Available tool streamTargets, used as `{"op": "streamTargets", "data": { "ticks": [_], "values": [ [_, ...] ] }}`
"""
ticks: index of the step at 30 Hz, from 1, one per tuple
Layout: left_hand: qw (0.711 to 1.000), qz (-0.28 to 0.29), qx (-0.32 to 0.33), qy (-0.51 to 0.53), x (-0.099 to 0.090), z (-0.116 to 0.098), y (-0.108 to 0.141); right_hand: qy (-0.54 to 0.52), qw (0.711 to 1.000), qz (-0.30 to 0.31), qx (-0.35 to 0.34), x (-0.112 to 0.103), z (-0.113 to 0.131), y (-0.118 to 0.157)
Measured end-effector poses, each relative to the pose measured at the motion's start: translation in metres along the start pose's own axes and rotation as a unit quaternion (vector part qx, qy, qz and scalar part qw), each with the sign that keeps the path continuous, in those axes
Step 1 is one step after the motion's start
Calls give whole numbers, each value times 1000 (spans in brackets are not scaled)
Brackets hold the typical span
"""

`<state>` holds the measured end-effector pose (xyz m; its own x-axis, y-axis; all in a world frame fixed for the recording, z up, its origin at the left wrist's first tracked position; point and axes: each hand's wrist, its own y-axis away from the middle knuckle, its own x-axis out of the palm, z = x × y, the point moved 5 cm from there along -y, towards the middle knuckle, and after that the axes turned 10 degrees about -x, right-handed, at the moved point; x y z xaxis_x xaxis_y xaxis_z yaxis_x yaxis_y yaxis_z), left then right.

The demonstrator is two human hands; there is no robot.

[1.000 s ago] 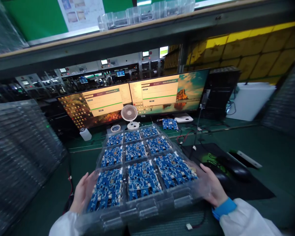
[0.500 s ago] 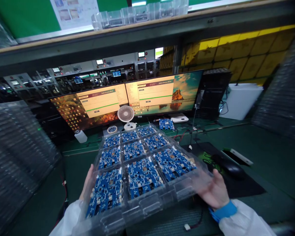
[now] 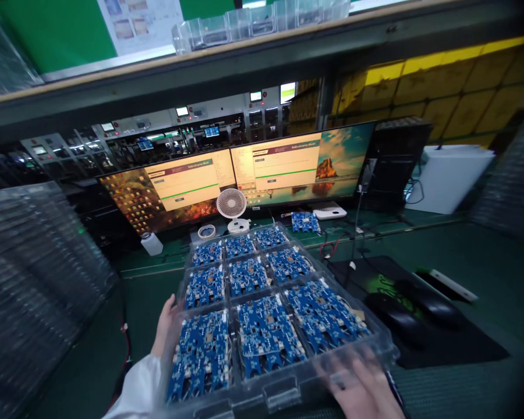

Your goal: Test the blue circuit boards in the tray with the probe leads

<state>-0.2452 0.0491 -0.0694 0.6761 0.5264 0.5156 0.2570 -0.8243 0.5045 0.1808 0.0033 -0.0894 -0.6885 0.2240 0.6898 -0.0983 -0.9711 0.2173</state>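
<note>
A clear plastic tray [image 3: 283, 394] hangs over the bench, tilted, with several blue circuit boards [image 3: 268, 329] lying in its compartments in rows. My left hand [image 3: 165, 326] grips the tray's left side; the fingers show only partly, and the rest is behind the plastic. At the near right corner, my right hand [image 3: 360, 384] is closed on the front edge, its fingers blurred and partly seen through the clear wall. Beyond the tray's far end stand a small white fan [image 3: 231, 203] and a roll of tape [image 3: 206, 232].
Tall stacked trays [image 3: 39, 291] flank the bench at left. Two black mice, one nearer [image 3: 393, 317], rest on a dark mat [image 3: 454, 349] at right. Behind are two monitors [image 3: 283, 169], a white bottle [image 3: 151, 243] and a loose blue board [image 3: 304, 222]. A shelf [image 3: 201, 64] spans above.
The tray sits slightly lower and further right in view. My right hand has slid from the tray's right side to its near edge. The background has shifted rightward.
</note>
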Motion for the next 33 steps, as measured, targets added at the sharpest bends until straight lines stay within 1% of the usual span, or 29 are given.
{"op": "streamTargets", "data": {
  "ticks": [3,5,7,10,12,14,16,18,20,23,24,26,29,31,32,33],
  "values": [
    [997,41,-59,-11,15,-1,-2,6,998,-43,-47,6,-2,2],
    [997,40,-64,-11,20,-2,-5,15,996,-58,-65,10,-2,4],
    [999,30,-42,-10,21,-3,-10,28,995,-62,-67,13,-6,5],
    [998,46,-35,-7,18,2,-13,47,994,-79,-61,10,-11,4],
    [997,60,-44,-1,15,6,-10,60,992,-88,-71,8,-8,3],
    [996,61,-66,10,16,11,-2,71,989,-95,-93,7,3,3],
    [995,53,-85,19,20,15,10,79,986,-102,-109,6,16,3],
    [996,36,-83,16,26,15,21,83,983,-116,-113,6,26,5],
    [998,11,-59,-2,31,13,26,77,983,-128,-106,8,29,9],
    [995,-69,-1,-70,30,4,24,53,987,-124,-90,16,23,17],
    [991,-93,17,-96,28,0,23,45,988,-116,-85,19,20,20],
    [981,-117,43,-150,24,-9,22,35,992,-99,-76,24,14,25],
    [959,-116,48,-254,7,-27,34,31,996,-72,-43,24,5,31],
    [925,-115,41,-360,-11,-37,53,32,998,-55,-5,20,0,32],
    [899,-112,51,-420,-20,-40,65,34,998,-49,13,17,-2,32],
    [862,-111,82,-488,-27,-41,79,34,998,-46,24,14,-4,32]
  ]
}}
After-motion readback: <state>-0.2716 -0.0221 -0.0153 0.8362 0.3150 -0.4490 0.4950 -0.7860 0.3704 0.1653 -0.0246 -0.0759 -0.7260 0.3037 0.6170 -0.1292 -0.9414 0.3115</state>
